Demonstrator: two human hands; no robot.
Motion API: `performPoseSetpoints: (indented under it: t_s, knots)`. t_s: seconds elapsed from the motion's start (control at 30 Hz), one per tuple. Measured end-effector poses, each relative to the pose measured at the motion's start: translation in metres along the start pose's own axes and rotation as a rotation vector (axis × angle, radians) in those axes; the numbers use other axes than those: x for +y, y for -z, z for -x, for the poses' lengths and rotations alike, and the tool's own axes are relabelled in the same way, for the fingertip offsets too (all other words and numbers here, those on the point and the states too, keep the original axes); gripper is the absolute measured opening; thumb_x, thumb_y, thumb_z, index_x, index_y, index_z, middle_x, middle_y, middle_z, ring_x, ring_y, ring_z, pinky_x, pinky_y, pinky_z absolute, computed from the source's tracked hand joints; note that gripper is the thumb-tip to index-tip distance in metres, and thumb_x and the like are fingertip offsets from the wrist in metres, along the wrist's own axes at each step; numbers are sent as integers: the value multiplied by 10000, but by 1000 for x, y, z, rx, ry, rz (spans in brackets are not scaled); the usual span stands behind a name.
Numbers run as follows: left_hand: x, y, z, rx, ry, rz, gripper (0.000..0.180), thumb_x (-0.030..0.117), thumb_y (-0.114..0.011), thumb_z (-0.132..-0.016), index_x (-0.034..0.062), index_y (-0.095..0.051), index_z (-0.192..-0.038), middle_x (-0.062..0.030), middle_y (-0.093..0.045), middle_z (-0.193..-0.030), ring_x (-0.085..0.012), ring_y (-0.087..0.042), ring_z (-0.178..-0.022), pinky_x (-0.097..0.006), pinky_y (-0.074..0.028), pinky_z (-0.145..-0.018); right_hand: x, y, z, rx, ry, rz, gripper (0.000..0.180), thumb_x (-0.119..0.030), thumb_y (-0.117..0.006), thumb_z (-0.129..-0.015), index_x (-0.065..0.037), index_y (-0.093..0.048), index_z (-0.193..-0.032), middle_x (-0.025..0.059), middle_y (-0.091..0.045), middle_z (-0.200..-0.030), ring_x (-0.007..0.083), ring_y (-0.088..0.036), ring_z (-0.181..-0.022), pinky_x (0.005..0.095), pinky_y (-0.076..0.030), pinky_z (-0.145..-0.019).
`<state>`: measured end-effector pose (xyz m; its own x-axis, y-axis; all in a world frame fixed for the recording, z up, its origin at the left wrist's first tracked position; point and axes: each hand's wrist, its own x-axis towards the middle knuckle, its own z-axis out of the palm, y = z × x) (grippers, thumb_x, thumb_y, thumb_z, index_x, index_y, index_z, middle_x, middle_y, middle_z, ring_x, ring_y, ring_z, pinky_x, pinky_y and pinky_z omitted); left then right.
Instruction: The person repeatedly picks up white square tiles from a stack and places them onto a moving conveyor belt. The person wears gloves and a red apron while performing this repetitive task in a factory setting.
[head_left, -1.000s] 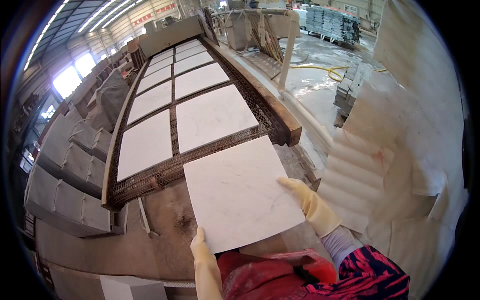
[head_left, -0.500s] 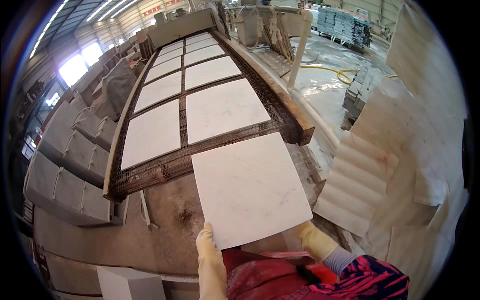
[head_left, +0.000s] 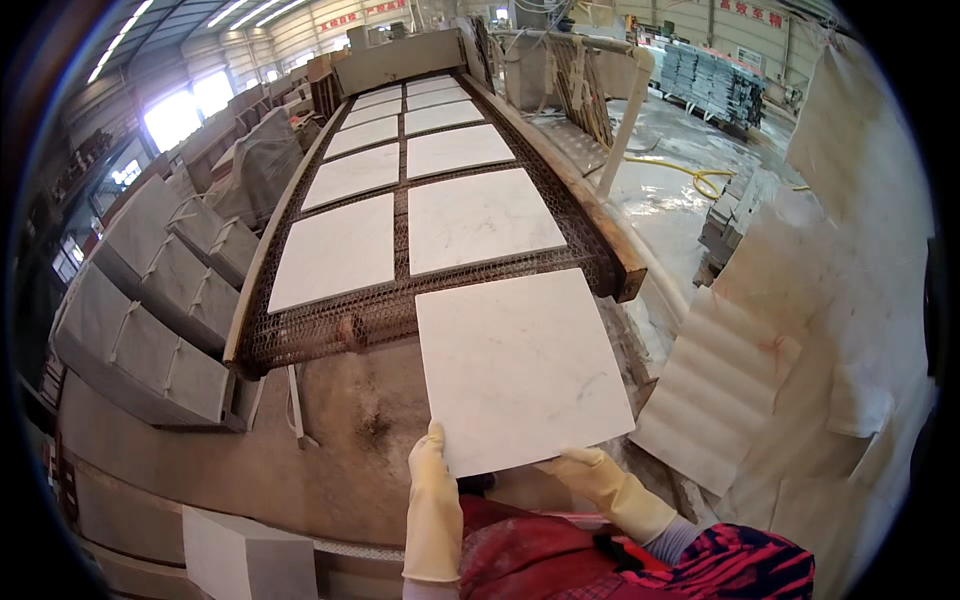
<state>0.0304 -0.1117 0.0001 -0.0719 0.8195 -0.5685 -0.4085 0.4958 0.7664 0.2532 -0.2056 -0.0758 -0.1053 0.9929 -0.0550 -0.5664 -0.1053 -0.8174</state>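
Observation:
A square white stone tile [head_left: 525, 370] with faint grey veins is held in front of me, its far edge close to the near end of a mesh conveyor [head_left: 345, 335]. My left hand [head_left: 434, 495], in a cream rubber glove, grips the tile's near left corner. My right hand [head_left: 608, 487], gloved the same way, holds the near edge from below; its fingertips are partly hidden under the tile. Two rows of similar white tiles [head_left: 485, 222] lie flat on the conveyor, running away from me.
Strapped bundles of grey slabs [head_left: 150, 350] stand left of the conveyor. A wooden rail [head_left: 560, 165] edges its right side. A pale block [head_left: 250, 555] sits at the lower left. Grey sheeting [head_left: 720, 390] covers the right. A yellow hose [head_left: 690, 175] lies on the wet floor.
My right hand has shifted left along the tile's near edge. The tile is still held, with its near edge slightly higher in view. My view has turned a little left.

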Motion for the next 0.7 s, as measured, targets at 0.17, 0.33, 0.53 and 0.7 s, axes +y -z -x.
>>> performPoseSetpoints:
  t_s: [0.17, 0.33, 0.53, 0.7]
  knots:
    - [-5, 20, -14, -121, -8, 10, 460, 367, -529, -931, -42, -539, -1142, -146, -638, -1009, -236, -627, -887, -390, -523, -751, -1, -30, -21, 344, 85, 945, 397, -96, -667, -785, -36, -562, -1163, 77, -628, -1142, 116, -557, -1093, 272, -398, -990]
    - [-8, 90, 18, -267, 39, -16, 470, 366, -409, -961, -27, -505, -1199, -249, -584, -1089, -376, -585, -998, -473, -497, -857, -7, -29, -27, 460, 41, 351, 451, -16, -672, -754, 19, -532, -1180, 88, -625, -1129, 161, -592, -1032, 288, -459, -914]
    - [-45, 251, 77, 75, 20, 58, 492, 380, -471, -921, 39, -465, -1276, -268, -547, -1149, -395, -544, -1069, -466, -484, -891, -22, -49, -26, 514, 51, 546, 476, 28, -654, -745, 8, -514, -1199, 116, -588, -1174, 181, -567, -1076, 289, -466, -911]
    - [-57, 356, 124, 362, 57, 81, 545, 409, -488, -898, 96, -422, -1340, -258, -448, -1319, -404, -436, -1222, -503, -401, -1000, -41, -73, -31, 695, -188, 678, 662, 122, -639, -682, 4, -434, -1300, 165, -540, -1238, 212, -540, -1127, 282, -461, -922]
